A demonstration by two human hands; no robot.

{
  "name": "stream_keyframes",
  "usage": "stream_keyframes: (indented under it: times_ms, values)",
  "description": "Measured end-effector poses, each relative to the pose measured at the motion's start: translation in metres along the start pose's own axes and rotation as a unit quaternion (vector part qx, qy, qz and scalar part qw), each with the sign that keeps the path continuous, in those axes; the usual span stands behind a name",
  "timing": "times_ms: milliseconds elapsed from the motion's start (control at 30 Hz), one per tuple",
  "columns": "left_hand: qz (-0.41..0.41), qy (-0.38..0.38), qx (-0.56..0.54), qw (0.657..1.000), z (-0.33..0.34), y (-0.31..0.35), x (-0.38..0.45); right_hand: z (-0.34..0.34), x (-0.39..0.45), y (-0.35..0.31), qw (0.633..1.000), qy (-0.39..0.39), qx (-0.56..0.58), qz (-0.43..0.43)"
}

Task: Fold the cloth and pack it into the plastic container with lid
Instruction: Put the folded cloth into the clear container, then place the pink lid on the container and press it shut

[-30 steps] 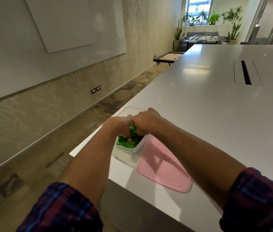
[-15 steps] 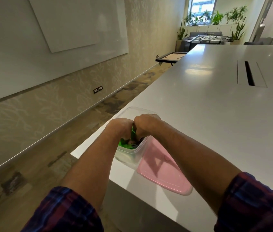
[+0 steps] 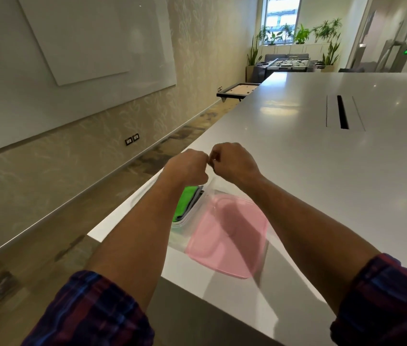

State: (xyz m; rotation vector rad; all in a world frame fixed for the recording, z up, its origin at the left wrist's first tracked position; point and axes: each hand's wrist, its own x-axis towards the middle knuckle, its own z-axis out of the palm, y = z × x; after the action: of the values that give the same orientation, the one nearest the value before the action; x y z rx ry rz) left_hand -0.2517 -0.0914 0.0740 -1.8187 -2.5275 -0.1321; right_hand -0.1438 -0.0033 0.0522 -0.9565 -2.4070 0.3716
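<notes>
At the near corner of the pale grey surface [image 3: 297,151], the folded green cloth [image 3: 185,204] lies inside the clear plastic container [image 3: 180,224], its long axis running away from the person. Both the left hand [image 3: 187,168] and right hand [image 3: 234,162] hover above it, curled loosely into fists, apparently holding nothing, though the fingertips are hidden. The flat pink plastic lid [image 3: 224,236] lies just beside the container, probably kept there within reach for closing.
</notes>
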Motion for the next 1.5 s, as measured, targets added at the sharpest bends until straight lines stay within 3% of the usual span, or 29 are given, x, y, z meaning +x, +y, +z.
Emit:
stream_keyframes:
  times_ms: [100, 300, 567, 733, 967, 1233, 1333, 1500]
  values:
    - [0.022, 0.02, -0.013, 0.999, 0.005, 0.019, 0.006, -0.008, -0.004, 0.024, 0.999, -0.005, -0.026, 0.033]
    - [0.085, 0.01, -0.015, 0.996, 0.028, 0.062, 0.011, -0.017, -0.027, 0.074, 0.968, -0.181, -0.133, 0.111]
    - [0.107, -0.076, 0.021, 0.991, 0.075, 0.081, 0.016, -0.009, -0.056, 0.105, 0.959, -0.196, -0.144, 0.144]
    - [0.109, -0.074, 0.01, 0.991, 0.091, 0.083, 0.018, -0.006, -0.066, 0.111, 0.966, -0.177, -0.114, 0.149]
    - [0.114, -0.031, -0.055, 0.992, 0.079, 0.091, 0.028, -0.021, -0.066, 0.115, 0.982, -0.091, -0.027, 0.163]
    - [0.123, 0.147, -0.129, 0.973, 0.014, 0.103, 0.039, -0.053, -0.074, 0.116, 0.981, 0.165, 0.068, 0.07]
    - [0.114, 0.213, -0.164, 0.956, -0.006, 0.105, 0.037, -0.065, -0.076, 0.11, 0.971, 0.19, 0.135, 0.051]
    - [0.129, 0.274, -0.21, 0.929, -0.034, 0.099, 0.023, -0.073, -0.076, 0.102, 0.97, 0.224, 0.093, -0.009]
